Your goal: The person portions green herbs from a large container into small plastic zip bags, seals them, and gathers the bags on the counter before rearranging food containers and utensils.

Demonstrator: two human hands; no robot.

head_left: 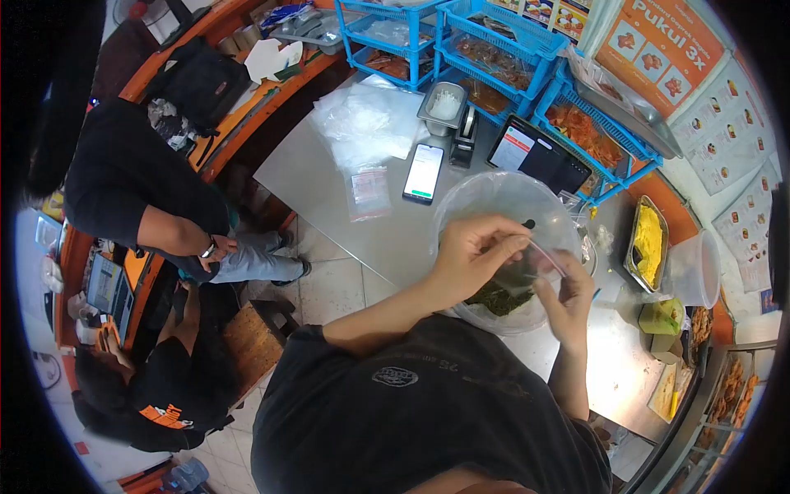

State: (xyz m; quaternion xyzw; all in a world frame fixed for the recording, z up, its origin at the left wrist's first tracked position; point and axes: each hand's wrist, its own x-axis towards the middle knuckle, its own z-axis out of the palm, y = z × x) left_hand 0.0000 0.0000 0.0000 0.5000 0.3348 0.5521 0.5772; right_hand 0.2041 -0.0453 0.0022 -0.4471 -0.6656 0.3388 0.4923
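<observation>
Over a large clear plastic tub (444, 216), my left hand (480, 253) and my right hand (568, 300) pinch a small clear plastic bag (520, 273) between them. A pinkish strip runs along the bag's upper edge. Dark green, crumbly food (500, 301) lies in the tub below the bag. Just beyond my left fingertips shows a small black tip (529, 223); what it belongs to is hidden. My right fingers are partly blurred.
A phone (424, 173), clear bags (366, 123), a metal container of white bits (444, 105) and a tablet (539, 155) lie beyond the tub. Blue racks (494, 58) line the back. A yellow-filled tray (648, 244) stands right. Two people are at left, one standing (148, 181).
</observation>
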